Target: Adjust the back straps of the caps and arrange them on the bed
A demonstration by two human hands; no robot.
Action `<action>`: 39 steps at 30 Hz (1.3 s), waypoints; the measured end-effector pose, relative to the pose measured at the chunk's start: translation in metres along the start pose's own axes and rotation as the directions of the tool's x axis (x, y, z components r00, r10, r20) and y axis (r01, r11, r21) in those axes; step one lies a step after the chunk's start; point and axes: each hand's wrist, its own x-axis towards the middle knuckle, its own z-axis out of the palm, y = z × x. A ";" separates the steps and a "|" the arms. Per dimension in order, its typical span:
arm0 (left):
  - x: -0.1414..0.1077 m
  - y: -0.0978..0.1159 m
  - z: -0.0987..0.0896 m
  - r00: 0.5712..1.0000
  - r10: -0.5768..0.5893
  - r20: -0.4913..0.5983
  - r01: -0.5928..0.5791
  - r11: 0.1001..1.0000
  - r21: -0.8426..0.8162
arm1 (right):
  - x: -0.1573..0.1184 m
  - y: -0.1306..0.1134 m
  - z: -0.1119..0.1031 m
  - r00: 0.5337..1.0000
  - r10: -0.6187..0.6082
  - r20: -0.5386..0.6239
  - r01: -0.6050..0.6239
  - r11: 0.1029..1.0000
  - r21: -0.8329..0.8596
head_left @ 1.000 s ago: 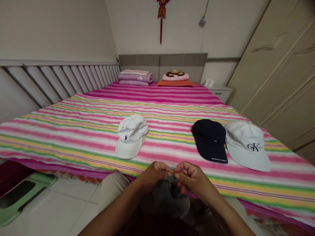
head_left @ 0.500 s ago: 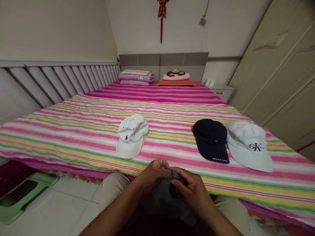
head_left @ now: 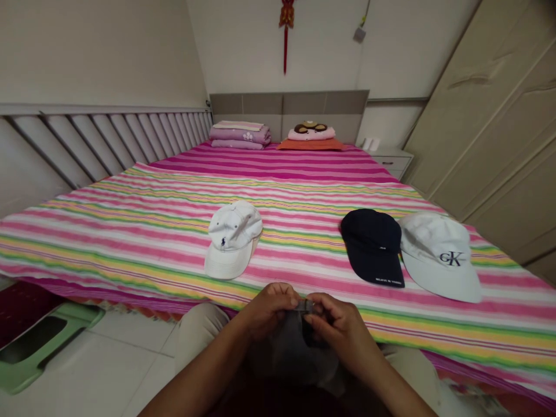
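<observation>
"CK" (head_left: 451, 259) on right cap (head_left: 434, 233), "BELIEVE" (head_left: 383, 281) on navy cap (head_left: 371, 234), rider (head_left: 223, 241) on left cap (head_left: 238, 223)

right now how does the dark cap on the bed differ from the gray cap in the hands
The dark cap lies on the striped sheet, while the gray cap is held by the left hand and right hand.
The dark cap shows its brim with pale lettering; the gray cap shows a strap, its brim not discernible.
The dark cap is near black, the gray cap lighter though shadowed.
Both are caps.
</observation>
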 end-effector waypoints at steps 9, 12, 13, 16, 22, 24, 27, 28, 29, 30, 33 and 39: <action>0.000 0.011 0.000 0.994 -0.091 0.056 0.084 0.990 0.113 | 0.005 0.000 -0.005 1.000 0.025 -0.007 -0.025 0.999 -0.021; 0.001 0.018 -0.001 0.971 -0.211 0.117 0.174 0.948 0.266 | 0.010 -0.001 -0.011 0.997 0.063 0.034 -0.067 0.993 0.102; 0.002 0.020 -0.001 0.971 -0.206 0.121 0.169 0.950 0.262 | 0.011 -0.001 -0.013 0.997 0.052 0.059 -0.060 0.990 0.131; 0.004 0.024 0.001 0.978 -0.182 0.099 0.158 0.965 0.207 | 0.013 0.001 -0.019 0.990 0.014 0.140 -0.038 0.985 0.170; 0.006 0.036 0.002 0.970 -0.209 0.126 0.166 0.943 0.287 | 0.014 0.003 -0.024 0.975 0.163 0.149 -0.218 0.820 0.529; 0.005 0.041 -0.002 0.959 -0.241 0.147 0.181 0.926 0.332 | 0.014 0.002 -0.027 0.970 0.188 0.156 -0.244 0.778 0.579; 0.004 0.045 -0.009 0.943 -0.286 0.171 0.218 0.917 0.333 | 0.016 0.001 -0.036 0.963 0.190 0.193 -0.270 0.713 0.647; 0.004 0.045 -0.011 0.949 -0.261 0.178 0.203 0.935 0.290 | 0.017 0.003 -0.039 0.957 0.183 0.223 -0.286 0.697 0.657; 0.005 0.045 -0.013 0.961 -0.213 0.177 0.171 0.959 0.228 | 0.017 0.005 -0.043 0.948 0.176 0.264 -0.310 0.691 0.653; 0.006 0.045 -0.015 0.974 -0.153 0.165 0.127 0.979 0.158 | 0.018 0.008 -0.046 0.934 0.178 0.311 -0.344 0.687 0.640; 0.008 0.045 -0.019 0.994 -0.039 0.099 0.038 0.999 0.009 | 0.019 0.021 -0.053 0.889 0.209 0.407 -0.434 0.666 0.607; 0.008 0.051 -0.023 0.984 -0.053 0.168 0.065 0.996 -0.065 | 0.018 0.022 -0.050 0.946 0.209 0.249 -0.323 0.525 0.788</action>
